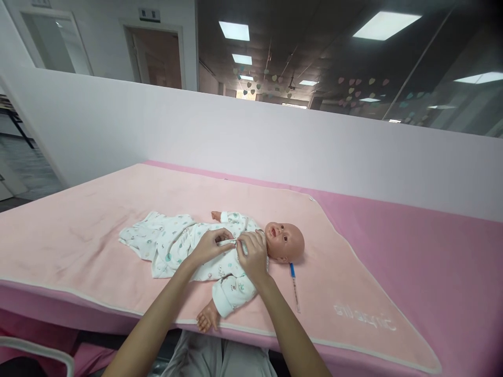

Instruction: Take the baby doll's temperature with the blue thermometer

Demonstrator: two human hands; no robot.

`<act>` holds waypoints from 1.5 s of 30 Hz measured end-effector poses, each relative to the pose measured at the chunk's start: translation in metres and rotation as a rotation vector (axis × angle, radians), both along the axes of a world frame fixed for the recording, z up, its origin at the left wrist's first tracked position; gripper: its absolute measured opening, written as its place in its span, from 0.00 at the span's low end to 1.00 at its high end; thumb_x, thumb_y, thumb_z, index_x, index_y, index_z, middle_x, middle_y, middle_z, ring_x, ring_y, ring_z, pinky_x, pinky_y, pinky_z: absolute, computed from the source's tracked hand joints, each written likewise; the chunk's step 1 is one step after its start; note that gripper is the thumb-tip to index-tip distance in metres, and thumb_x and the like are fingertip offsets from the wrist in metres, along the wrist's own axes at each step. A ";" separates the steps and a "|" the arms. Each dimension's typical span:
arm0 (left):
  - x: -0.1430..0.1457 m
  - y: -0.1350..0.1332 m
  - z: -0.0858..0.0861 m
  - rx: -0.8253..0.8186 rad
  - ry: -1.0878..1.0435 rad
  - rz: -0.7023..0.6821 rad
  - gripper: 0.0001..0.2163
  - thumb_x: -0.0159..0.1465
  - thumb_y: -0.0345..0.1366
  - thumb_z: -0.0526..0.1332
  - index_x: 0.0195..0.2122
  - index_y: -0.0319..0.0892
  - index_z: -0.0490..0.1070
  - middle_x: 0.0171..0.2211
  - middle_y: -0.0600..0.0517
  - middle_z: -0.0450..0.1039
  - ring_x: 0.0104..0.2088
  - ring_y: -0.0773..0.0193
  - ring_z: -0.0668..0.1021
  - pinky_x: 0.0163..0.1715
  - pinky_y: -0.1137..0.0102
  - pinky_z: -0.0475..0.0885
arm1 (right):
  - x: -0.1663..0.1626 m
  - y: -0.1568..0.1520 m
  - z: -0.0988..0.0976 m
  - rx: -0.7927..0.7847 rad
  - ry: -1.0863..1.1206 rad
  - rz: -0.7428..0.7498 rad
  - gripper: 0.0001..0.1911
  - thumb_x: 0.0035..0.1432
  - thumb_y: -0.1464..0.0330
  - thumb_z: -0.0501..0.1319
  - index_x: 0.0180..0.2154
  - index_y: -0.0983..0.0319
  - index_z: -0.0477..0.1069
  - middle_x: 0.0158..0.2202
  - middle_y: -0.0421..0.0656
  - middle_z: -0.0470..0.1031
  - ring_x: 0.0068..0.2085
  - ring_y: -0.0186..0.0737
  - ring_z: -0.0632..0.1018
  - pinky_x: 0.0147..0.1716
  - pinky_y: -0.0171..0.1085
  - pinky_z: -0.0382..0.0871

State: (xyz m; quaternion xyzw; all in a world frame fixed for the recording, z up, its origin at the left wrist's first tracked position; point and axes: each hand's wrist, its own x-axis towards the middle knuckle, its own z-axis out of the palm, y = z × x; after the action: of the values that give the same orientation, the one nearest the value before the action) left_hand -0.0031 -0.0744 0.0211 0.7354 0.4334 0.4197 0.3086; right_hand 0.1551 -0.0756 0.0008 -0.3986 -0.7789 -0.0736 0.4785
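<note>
A baby doll (286,243) lies on its back with its head to the right. It wears a white printed baby outfit (176,243) with long sleeves; the lower part spreads flat to the left. Over the doll's chest, my left hand (212,246) pinches a narrow white edge or strip of the outfit. My right hand (253,254) is closed on the same cloth near the neck, its fingertips almost meeting those of the left. Exactly what part of the garment is between the fingers is partly hidden.
A thin clear stick with a blue end, like a thermometer (294,288), lies by the doll's head. Beneath everything is a pale pink blanket (98,209) on a darker pink padded table (424,246). A white partition (275,141) topped with glass runs along the back.
</note>
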 end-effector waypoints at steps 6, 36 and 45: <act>0.002 0.001 -0.002 0.045 0.008 0.018 0.10 0.57 0.43 0.59 0.32 0.40 0.70 0.25 0.54 0.71 0.24 0.68 0.69 0.25 0.74 0.62 | 0.000 0.001 -0.002 0.070 0.016 -0.005 0.05 0.55 0.75 0.53 0.30 0.60 0.65 0.35 0.42 0.72 0.41 0.38 0.70 0.52 0.46 0.55; -0.053 -0.005 -0.015 -0.058 -0.050 -0.082 0.07 0.55 0.35 0.59 0.32 0.41 0.76 0.49 0.45 0.67 0.48 0.55 0.70 0.44 0.65 0.68 | 0.000 -0.001 -0.002 0.061 0.058 -0.015 0.04 0.54 0.74 0.53 0.30 0.60 0.64 0.33 0.42 0.70 0.38 0.39 0.69 0.48 0.45 0.57; -0.047 -0.012 -0.017 0.222 0.154 0.105 0.07 0.57 0.33 0.57 0.31 0.43 0.76 0.40 0.48 0.73 0.41 0.59 0.74 0.41 0.68 0.70 | -0.001 -0.002 0.000 0.012 0.085 0.006 0.05 0.54 0.75 0.53 0.30 0.60 0.64 0.32 0.41 0.70 0.37 0.38 0.69 0.50 0.46 0.55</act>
State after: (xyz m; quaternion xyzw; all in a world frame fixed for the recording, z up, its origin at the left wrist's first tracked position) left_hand -0.0505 -0.0866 0.0043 0.7713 0.4447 0.4228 0.1689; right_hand 0.1543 -0.0775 0.0006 -0.3960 -0.7588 -0.0598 0.5136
